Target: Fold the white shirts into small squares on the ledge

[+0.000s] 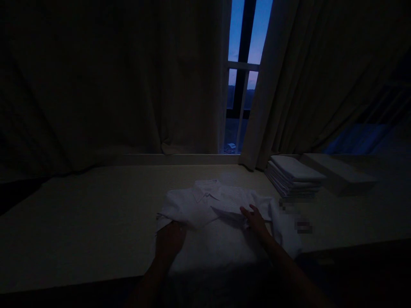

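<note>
A white collared shirt (208,239) lies spread on the table, its collar toward the window and its lower part reaching the near edge. My right hand (257,220) is at the front of the shirt on the right, its fingers closed on a raised fold of cloth. A dark gap shows under that fold. At the shirt's left side, below the sleeve, my left hand (170,239) is curled at the fabric and appears to grip it. Its fingertips are mostly hidden, and the room is very dim.
A stack of folded white cloth (293,175) stands at the back right of the pale table (80,222). Beside it is a box (340,173). Behind the table hang long curtains (192,85), parted at a narrow window (245,55).
</note>
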Tool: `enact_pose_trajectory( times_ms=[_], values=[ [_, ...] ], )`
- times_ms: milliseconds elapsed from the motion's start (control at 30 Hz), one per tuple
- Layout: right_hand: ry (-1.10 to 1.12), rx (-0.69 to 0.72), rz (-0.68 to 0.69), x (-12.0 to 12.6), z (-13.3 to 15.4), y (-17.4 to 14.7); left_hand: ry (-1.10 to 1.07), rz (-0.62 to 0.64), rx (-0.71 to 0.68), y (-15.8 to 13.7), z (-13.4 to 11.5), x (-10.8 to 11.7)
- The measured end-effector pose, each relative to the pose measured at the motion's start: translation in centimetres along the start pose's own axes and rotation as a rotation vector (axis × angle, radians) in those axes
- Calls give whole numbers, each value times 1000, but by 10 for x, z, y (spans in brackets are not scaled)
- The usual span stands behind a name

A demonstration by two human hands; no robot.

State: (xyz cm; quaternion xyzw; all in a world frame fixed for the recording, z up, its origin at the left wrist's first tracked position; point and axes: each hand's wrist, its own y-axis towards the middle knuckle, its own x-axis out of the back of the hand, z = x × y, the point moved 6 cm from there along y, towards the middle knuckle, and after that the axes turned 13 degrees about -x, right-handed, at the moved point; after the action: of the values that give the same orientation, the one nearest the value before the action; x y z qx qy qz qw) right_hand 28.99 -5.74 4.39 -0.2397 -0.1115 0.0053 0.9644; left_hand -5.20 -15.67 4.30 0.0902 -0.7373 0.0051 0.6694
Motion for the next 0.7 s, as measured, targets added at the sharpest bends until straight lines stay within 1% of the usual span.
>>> enact_pose_trajectory(
  times_ms=[67, 100, 167, 233, 300, 367, 400, 467, 533, 600, 667, 700],
  values=[
    [-228, 230, -111, -7, 15, 1, 10, 5, -3, 1, 0, 1],
    [-299, 320, -132, -13, 20, -2, 14, 13, -5, 1, -1, 2],
    [-403, 437, -111, -25, 23, -14, 20, 36, -16, 1, -2, 3],
    [-537, 554, -40, -39, 19, -35, 23, 60, -37, 1, -4, 4],
    [-716, 712, 28, -52, 7, -63, 27, 79, -56, 2, -5, 4],
    [-851, 814, 10, -60, -9, -82, 29, 100, -69, 3, -5, 4],
    [-884, 822, -35, -61, -17, -87, 33, 113, -79, 4, -5, 4],
    [-899, 787, -127, -58, -27, -86, 45, 144, -104, 7, -7, 4],
    [-881, 757, -159, -54, -28, -80, 53, 171, -123, 12, -10, 5],
    [-798, 735, -154, -47, -14, -76, 51, 187, -117, 18, -13, 6],
    [-628, 666, -80, -38, 11, -76, 43, 190, -100, 22, -13, 7],
    [-513, 612, -14, -34, 27, -76, 39, 190, -91, 24, -13, 7]
  ],
)
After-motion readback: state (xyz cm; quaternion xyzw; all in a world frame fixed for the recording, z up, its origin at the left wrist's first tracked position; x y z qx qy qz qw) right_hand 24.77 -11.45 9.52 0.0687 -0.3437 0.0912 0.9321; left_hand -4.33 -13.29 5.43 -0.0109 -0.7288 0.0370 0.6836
